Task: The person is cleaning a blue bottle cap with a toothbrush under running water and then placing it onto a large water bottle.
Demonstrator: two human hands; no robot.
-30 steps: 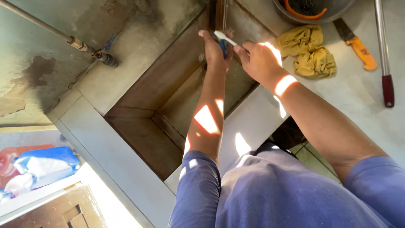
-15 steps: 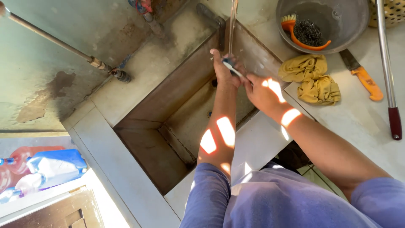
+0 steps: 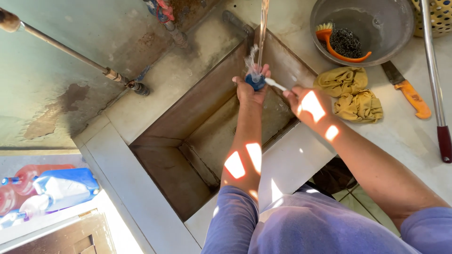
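Observation:
My left hand [image 3: 249, 91] holds a small dark blue object [image 3: 255, 81] under a stream of water [image 3: 262, 28] that falls into the tiled sink [image 3: 197, 141]. Water splashes off it. My right hand [image 3: 306, 103] grips a white toothbrush-like brush [image 3: 275, 84] whose tip touches the blue object. Both forearms reach out over the sink's front rim, with patches of sunlight on them.
On the counter at right lie a crumpled yellow cloth [image 3: 351, 94], an orange-handled knife [image 3: 407, 91], a long metal rod with a dark red grip [image 3: 435, 80] and a metal bowl [image 3: 362, 28] holding an orange brush and scourer. A pipe [image 3: 80, 59] runs along the wall at left.
The view has shifted so the bowl and counter show more fully. My hands now hold the blue object right under the running water, with splashing visible.

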